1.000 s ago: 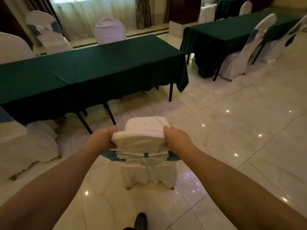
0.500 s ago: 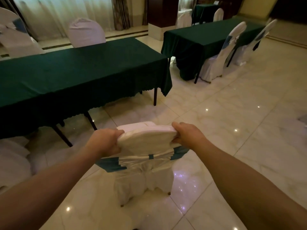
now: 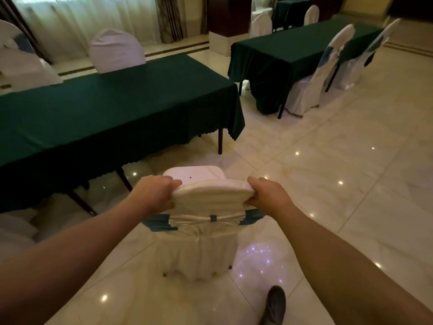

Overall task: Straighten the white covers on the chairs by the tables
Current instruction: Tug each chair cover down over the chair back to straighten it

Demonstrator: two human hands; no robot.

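Note:
A chair in a white cover (image 3: pixel 206 240) with a teal sash stands on the floor in front of me, its back toward me. My left hand (image 3: pixel 153 194) grips the left top corner of the backrest cover. My right hand (image 3: pixel 267 195) grips the right top corner. The cover's top edge (image 3: pixel 212 193) lies bunched in folds between my hands. The white seat (image 3: pixel 194 175) shows beyond the backrest.
A long table with a dark green cloth (image 3: pixel 112 113) stands just beyond the chair, a second green table (image 3: pixel 290 55) at the back right. More white-covered chairs (image 3: pixel 311 83) stand by both tables. The marble floor (image 3: pixel 339 179) is open to the right. My shoe (image 3: pixel 273 306) shows below.
The view has swung slightly and the chair has shifted with my hands, which keep hold of the backrest top; the seat is visible again beyond it.

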